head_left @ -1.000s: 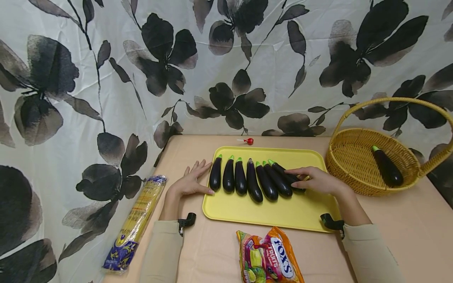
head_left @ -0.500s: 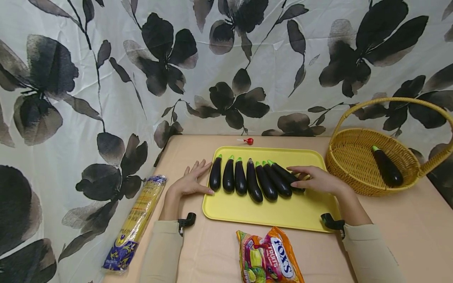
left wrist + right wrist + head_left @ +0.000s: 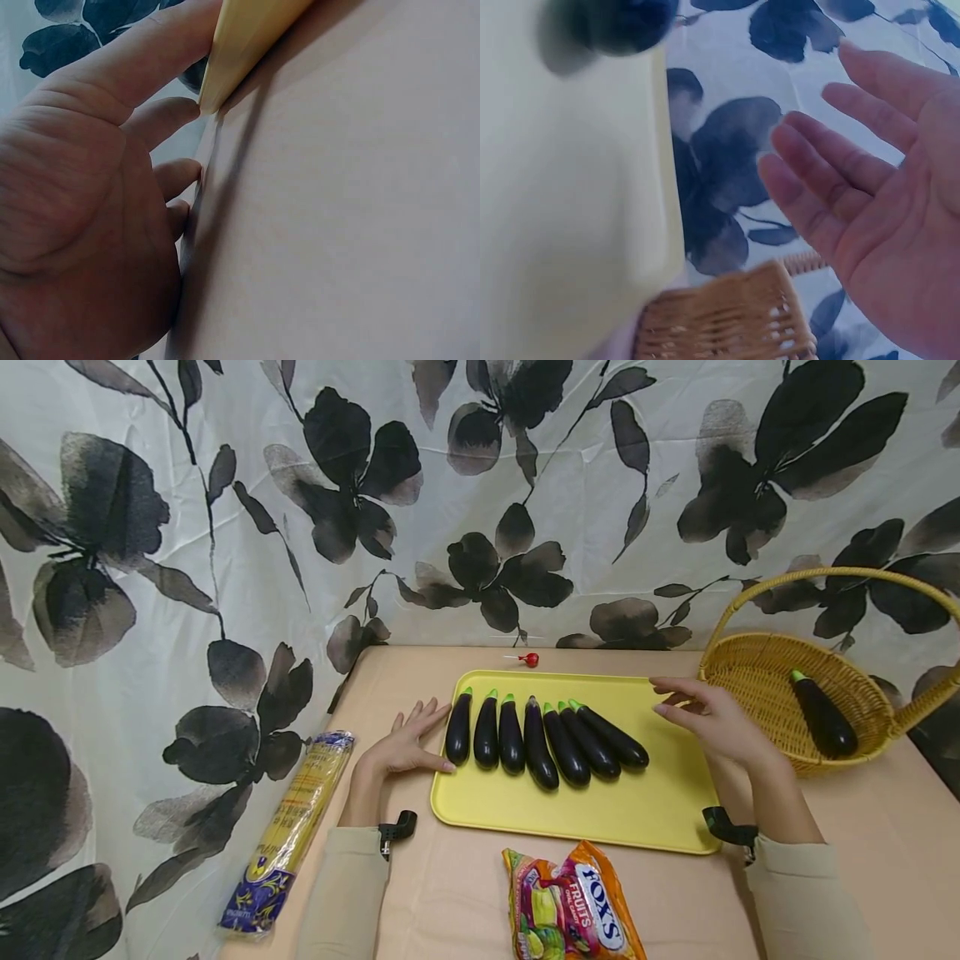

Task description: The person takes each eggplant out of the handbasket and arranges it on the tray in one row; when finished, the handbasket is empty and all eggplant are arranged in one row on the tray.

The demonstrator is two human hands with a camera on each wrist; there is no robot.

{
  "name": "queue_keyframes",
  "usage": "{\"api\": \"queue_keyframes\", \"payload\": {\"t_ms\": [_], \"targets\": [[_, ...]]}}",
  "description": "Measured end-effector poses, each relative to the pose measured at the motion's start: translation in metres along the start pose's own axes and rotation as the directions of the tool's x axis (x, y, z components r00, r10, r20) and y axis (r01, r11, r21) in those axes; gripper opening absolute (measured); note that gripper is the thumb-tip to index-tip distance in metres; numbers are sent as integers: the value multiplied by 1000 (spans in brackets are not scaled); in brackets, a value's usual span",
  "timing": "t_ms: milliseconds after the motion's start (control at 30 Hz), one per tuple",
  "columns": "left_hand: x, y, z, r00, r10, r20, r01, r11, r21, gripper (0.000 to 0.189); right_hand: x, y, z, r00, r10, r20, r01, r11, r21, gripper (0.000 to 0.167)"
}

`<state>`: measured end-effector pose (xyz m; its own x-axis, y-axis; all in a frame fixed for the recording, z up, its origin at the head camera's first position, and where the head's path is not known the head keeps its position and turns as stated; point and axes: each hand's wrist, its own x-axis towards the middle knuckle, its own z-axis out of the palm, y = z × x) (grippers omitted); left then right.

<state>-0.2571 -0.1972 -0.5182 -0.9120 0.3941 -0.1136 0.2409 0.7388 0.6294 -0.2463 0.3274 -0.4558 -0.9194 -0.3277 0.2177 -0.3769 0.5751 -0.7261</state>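
Several dark eggplants (image 3: 540,743) with green stem ends lie side by side on a yellow tray (image 3: 510,808), fanned out toward the right. My left hand (image 3: 405,745) rests at the tray's left side, fingers spread on the table and thumb at the rim, close to the leftmost eggplant (image 3: 457,728). In the left wrist view the thumb and a finger meet the tray's edge (image 3: 244,52). Over the tray's right end my right hand (image 3: 708,718) hovers with nothing in it. The rightmost eggplant (image 3: 613,735) lies slanted to its left.
A wicker basket (image 3: 738,672) with a tall handle stands at the right, with one eggplant (image 3: 822,714) inside. A spaghetti packet (image 3: 288,835) lies at the left, and an orange Fox's candy bag (image 3: 573,902) in front. Behind the tray is a red lollipop (image 3: 532,660).
My right hand has let go of the rightmost eggplant and moved right and up, toward the basket. That eggplant stays on the tray in full sight. The left hand has not moved.
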Motion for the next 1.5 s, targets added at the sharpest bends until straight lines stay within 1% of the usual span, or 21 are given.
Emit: {"api": "queue_keyframes", "payload": {"t_ms": [100, 233, 367, 467, 533, 633, 767, 900, 1033, 1100, 1200, 1300, 1433, 1500], "targets": [[1, 0, 1, 1000, 2, 0, -2, 1000, -8, 120, -3, 3, -7, 996, 23, -89, -21, 1000, 19, 45], [1, 0, 2, 1000, 1, 3, -1, 1000, -10, 120, -7, 11, -16, 982, 26, -188, -23, 1000, 17, 46], [1, 1, 1, 1000, 1, -2, -1, 1000, -8, 120, -14, 21, -24, 965, 42, -258, -41, 999, 8, 47], [1, 1, 1, 1000, 2, -4, -2, 1000, -6, 121, -20, 27, -31, 954, 53, -294, -64, 998, -26, 48], [1, 1, 1, 1000, 2, -4, -2, 1000, -9, 121, -24, 31, -38, 950, 65, -306, -90, 994, -69, 49], [1, 1, 1, 1000, 2, -4, -2, 1000, -6, 120, -28, 38, -52, 951, 106, -292, -145, 982, -118, 55], [1, 1, 1, 1000, 4, -4, -4, 1000, -1, 120, -30, 54, -73, 956, 164, -245, -207, 965, -159, 65], [1, 2, 1, 1000, -1, -5, 1, 1000, -1, 120, -29, 74, -92, 964, 171, -202, -216, 950, -227, 66], [0, 2, 1, 1000, -6, -6, 6, 1000, -6, 119, -30, 95, -106, 971, 173, -165, -218, 925, -311, 66], [1, 2, 1, 1000, -8, -5, 8, 1000, -5, 119, -32, 103, -111, 970, 180, -161, -226, 910, -347, 67], [0, 2, 1, 1000, -11, -3, 11, 1000, -3, 119, -34, 113, -116, 968, 194, -160, -241, 896, -372, 67], [0, 2, 1, 1000, -10, -3, 10, 1000, -4, 119, -36, 119, -118, 968, 206, -144, -247, 890, -384, 66], [0, 1, 1, 1000, -4, -4, 4, 1000, -2, 120, -36, 125, -121, 973, 206, -105, -231, 887, -400, 62], [0, 1, 1, 1000, -2, -5, 2, 1000, 2, 120, -36, 127, -122, 974, 211, -86, -227, 878, -421, 60]]}}
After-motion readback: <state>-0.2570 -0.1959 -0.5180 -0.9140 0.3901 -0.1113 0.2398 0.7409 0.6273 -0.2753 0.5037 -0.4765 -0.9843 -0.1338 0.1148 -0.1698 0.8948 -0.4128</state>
